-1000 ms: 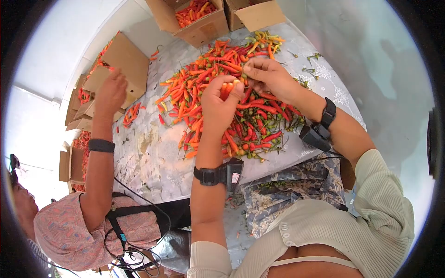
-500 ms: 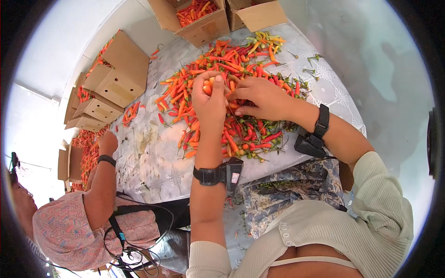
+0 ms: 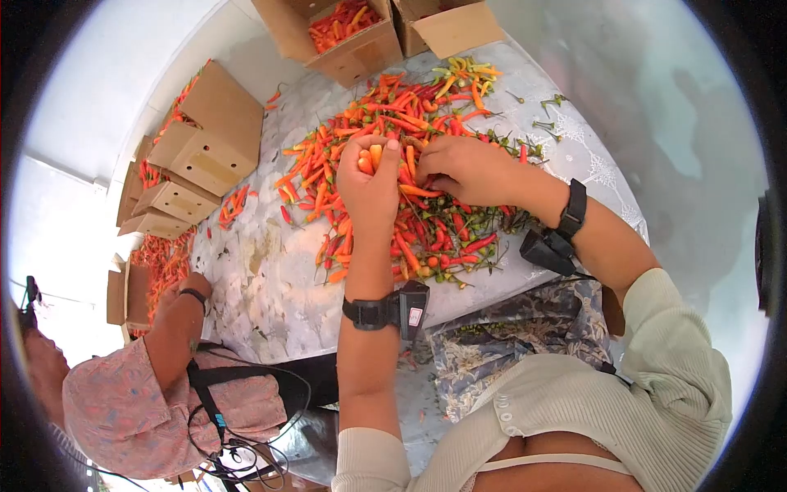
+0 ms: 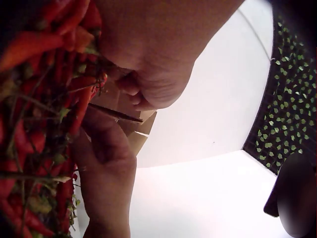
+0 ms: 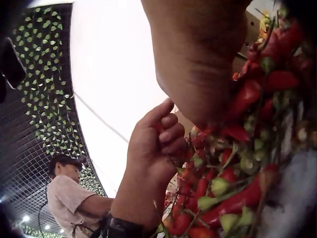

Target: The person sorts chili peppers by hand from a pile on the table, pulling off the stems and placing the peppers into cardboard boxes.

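Note:
A large heap of red and orange chili peppers (image 3: 455,225) with green stems covers the middle of the table. My left hand (image 3: 369,193) is raised over the heap, fingers curled around several orange chili peppers (image 3: 375,156) whose ends show beside the thumb. Close on its right, my right hand (image 3: 471,170) reaches palm down into the heap, fingers bent. Its fingertips are hidden among the peppers, so I cannot tell whether they pinch one. In the right wrist view my left hand (image 5: 156,148) shows curled fingers beside the peppers.
Cardboard boxes of chilies, one box (image 3: 361,49) at the back and another box (image 3: 217,123) at the left, border the table (image 3: 279,312). Loose green stems (image 3: 548,127) lie at the right. Another person (image 3: 156,385) works at the left, beside cables (image 3: 238,451).
My right hand has come down from the back of the heap to beside my left hand. The left hand keeps its peppers. The other person's arm has lowered toward the table's left edge.

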{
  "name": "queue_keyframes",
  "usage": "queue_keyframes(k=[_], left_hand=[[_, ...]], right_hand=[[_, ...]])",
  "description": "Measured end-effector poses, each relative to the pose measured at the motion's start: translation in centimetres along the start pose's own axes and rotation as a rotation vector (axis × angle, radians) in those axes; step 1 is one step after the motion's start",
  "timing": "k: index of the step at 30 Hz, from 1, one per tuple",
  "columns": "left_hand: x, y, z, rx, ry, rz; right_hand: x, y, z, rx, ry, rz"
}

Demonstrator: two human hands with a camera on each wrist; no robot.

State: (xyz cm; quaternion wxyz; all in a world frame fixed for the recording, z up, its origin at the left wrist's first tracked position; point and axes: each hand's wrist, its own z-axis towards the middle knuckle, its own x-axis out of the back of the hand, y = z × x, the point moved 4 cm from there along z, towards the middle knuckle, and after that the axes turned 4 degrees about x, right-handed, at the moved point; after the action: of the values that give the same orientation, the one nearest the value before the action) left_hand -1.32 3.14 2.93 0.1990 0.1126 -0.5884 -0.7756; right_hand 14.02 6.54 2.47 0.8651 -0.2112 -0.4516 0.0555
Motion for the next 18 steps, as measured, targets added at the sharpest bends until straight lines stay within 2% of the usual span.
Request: queue_keyframes(k=[3, 6, 12, 15, 18], left_hand=[[0.0, 0.0, 0.0, -0.011, -0.005, 0.025], [-0.1, 0.2, -0.2, 0.009, 0.029, -0.03], [0.0, 1.2, -0.8, 0.049, 0.005, -0.117], [0.0, 1.6, -0.9, 0.033, 0.007, -0.093], [-0.1, 1.3, -0.7, -0.065, 0.013, -0.014]], right_hand=[[0.2, 0.0, 0.0, 0.073, 0.159, -0.122], [1.2, 0.0, 0.0, 0.006, 0.294, -0.075], [1.9, -0.4, 0.0, 0.018, 0.472, -0.244], [2.2, 0.3, -0.2, -0.064, 0.498, -0.083], [2.1, 0.9, -0.3, -0.155, 0.55, 0.125]])
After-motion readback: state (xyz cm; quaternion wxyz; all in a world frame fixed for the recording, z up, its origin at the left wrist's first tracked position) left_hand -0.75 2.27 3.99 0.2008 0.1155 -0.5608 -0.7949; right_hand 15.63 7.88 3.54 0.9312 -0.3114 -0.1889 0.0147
